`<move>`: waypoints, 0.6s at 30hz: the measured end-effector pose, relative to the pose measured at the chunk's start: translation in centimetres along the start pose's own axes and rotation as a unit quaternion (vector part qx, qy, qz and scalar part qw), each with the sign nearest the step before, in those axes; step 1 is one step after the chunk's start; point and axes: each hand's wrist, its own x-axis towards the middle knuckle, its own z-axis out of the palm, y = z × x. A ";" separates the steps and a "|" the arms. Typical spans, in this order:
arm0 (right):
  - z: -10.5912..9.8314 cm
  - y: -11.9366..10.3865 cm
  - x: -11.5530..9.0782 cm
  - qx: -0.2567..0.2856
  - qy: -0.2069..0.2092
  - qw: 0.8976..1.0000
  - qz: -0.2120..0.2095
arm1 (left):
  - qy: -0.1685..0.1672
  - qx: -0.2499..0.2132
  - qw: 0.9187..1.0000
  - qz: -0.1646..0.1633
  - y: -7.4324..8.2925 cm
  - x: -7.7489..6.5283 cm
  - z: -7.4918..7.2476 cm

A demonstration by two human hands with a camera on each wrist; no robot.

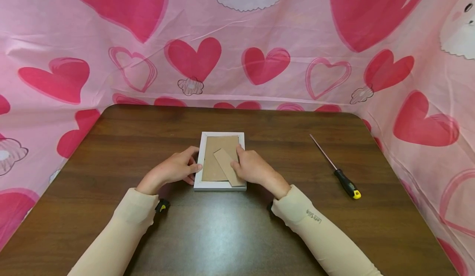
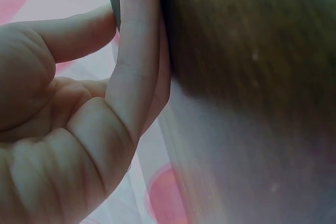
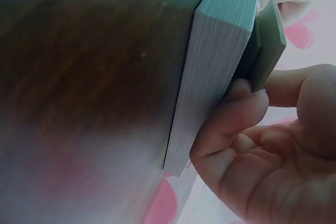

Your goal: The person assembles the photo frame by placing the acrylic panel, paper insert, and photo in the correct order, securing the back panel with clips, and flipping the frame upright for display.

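Head view shows a person's left hand (image 1: 177,168) and right hand (image 1: 253,167) on either side of a white, rectangular picture frame (image 1: 212,186), which lies flat between the two grips, a brown, rectangular cardboard backing board (image 1: 227,142) facing up inside its border. The left grip pinches the frame's left edge: its thumb rests on the white border and its fingers run along the outer side. The right grip is curled over the frame's right side, pinching a narrow, light-brown cardboard strip (image 1: 225,164) between thumb and fingers. From this grip the strip slants away to the upper left over the board, while its lower end overlaps the frame's bottom border just below the hand; the right wrist view shows it tilted up, apart from the board at that end. Well to the right of the right grip lies a screwdriver with a thin metal shaft and a black handle tipped in yellow (image 1: 345,182). Beneath both grips spreads a dark-brown, wood-grained surface (image 1: 219,230), and beyond them hangs a pink cloth printed with red hearts (image 1: 230,28).
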 end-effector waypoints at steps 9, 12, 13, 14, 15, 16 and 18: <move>0.0 -0.4 0.0 -0.018 -0.010 1.000 0.019 | 0.000 -0.001 1.000 0.000 0.0 0.1 0.0; 0.0 -0.4 0.0 -0.026 -0.007 0.999 0.018 | -0.001 -0.001 1.000 0.002 0.1 0.0 0.0; 0.1 -0.4 0.0 -0.027 -0.005 0.999 0.018 | -0.001 -0.002 1.000 0.002 0.1 0.0 0.0; 0.1 -0.4 0.0 -0.029 -0.004 0.999 0.017 | 0.000 -0.002 1.000 -0.001 0.1 0.0 0.0; 0.1 -0.4 0.0 -0.031 -0.002 0.999 0.016 | 0.001 -0.002 1.000 -0.002 0.2 0.0 0.0; 0.1 -0.4 0.0 -0.032 0.000 0.999 0.015 | 0.000 -0.002 1.000 -0.002 0.2 0.0 0.0; 0.0 -0.4 -0.1 -0.033 0.002 0.999 0.013 | -0.002 0.000 1.000 0.002 0.2 0.0 0.0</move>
